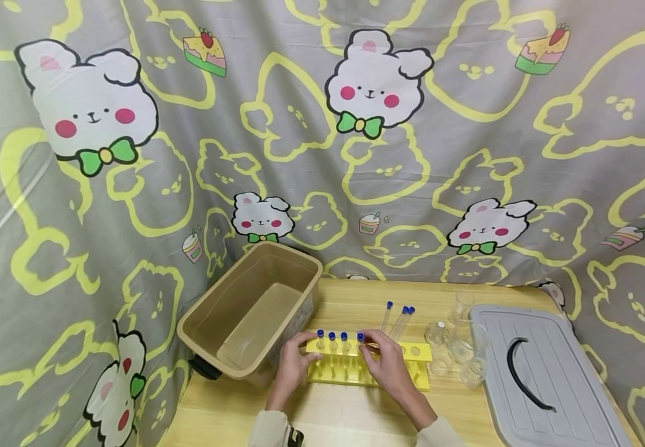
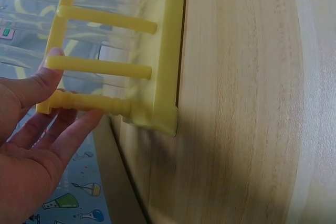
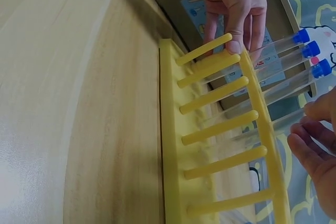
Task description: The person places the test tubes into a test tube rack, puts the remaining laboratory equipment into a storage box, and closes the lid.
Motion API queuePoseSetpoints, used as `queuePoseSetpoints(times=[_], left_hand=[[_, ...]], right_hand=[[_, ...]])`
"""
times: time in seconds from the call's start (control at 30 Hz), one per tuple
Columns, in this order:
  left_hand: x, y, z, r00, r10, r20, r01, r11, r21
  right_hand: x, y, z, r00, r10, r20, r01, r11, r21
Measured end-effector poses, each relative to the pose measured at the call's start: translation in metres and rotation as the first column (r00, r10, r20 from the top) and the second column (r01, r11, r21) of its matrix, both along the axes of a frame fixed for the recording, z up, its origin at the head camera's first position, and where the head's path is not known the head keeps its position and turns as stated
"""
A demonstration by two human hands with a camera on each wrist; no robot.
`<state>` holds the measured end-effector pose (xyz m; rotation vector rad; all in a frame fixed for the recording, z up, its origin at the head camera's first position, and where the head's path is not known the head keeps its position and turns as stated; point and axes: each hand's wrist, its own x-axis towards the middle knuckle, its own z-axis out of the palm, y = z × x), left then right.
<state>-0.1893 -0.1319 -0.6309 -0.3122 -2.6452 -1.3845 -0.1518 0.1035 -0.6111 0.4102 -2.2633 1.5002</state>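
A yellow test tube rack point(image 1: 421, 352) stands on the wooden table, holding three clear test tubes point(image 3: 286, 66) with blue caps toward its left end. My left hand point(image 1: 293, 365) grips the rack's left end, its thumb point(image 2: 47, 80) on the top bar and fingers around the end post. With my right hand point(image 1: 387, 366) I pinch another blue-capped test tube point(image 1: 360, 337) just below its cap. In the right wrist view, that tube's lower part runs down through the rack's top bar, partly hidden behind the pegs.
Several blue-capped test tubes point(image 1: 389, 306) lie behind the rack. Clear glassware point(image 1: 462, 352) stands to its right, beside a grey lid point(image 1: 557, 372) with a black handle. At the left is a brown bin point(image 1: 266, 310). A patterned curtain point(image 1: 311, 174) hangs around the table.
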Motion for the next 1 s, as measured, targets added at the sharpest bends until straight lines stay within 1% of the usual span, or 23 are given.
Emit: queuePoseSetpoints(times=[0.1,0.23,0.33,0.43,0.53,0.67,0.8,1.0], left_hand=[[0.0,0.0,0.0,1.0,-0.003,0.004,0.003,1.0,0.002],[0.0,0.0,0.0,1.0,-0.011,0.003,0.011,1.0,0.01],[0.001,0.0,0.001,1.0,-0.016,0.003,0.016,1.0,0.014],[0.002,0.0,0.002,1.0,-0.014,0.009,0.014,1.0,0.017],[0.002,0.0,0.002,1.0,-0.011,0.009,0.01,1.0,0.02],[0.001,-0.001,0.002,1.0,-0.009,-0.001,0.009,1.0,0.02],[0.001,-0.002,0.002,1.0,-0.009,-0.006,0.009,1.0,0.026],[0.002,0.0,0.001,1.0,-0.006,0.007,0.006,1.0,0.027]], right_hand=[[0.002,0.001,0.003,0.999,-0.002,0.035,0.002,1.0,-0.001],[0.007,0.005,0.012,0.997,-0.011,0.081,0.01,1.0,0.014],[0.009,0.01,0.022,0.998,-0.026,0.058,0.024,0.999,0.045],[0.004,0.016,0.032,0.999,-0.046,0.011,0.045,0.996,0.072],[-0.007,0.023,0.042,0.996,-0.086,-0.021,0.088,0.992,0.094],[-0.03,0.031,0.049,0.985,-0.171,-0.031,0.174,0.977,0.125],[-0.057,0.038,0.052,0.971,-0.24,0.022,0.234,0.96,0.157],[-0.091,0.047,0.05,0.948,-0.295,0.122,0.256,0.931,0.259]])
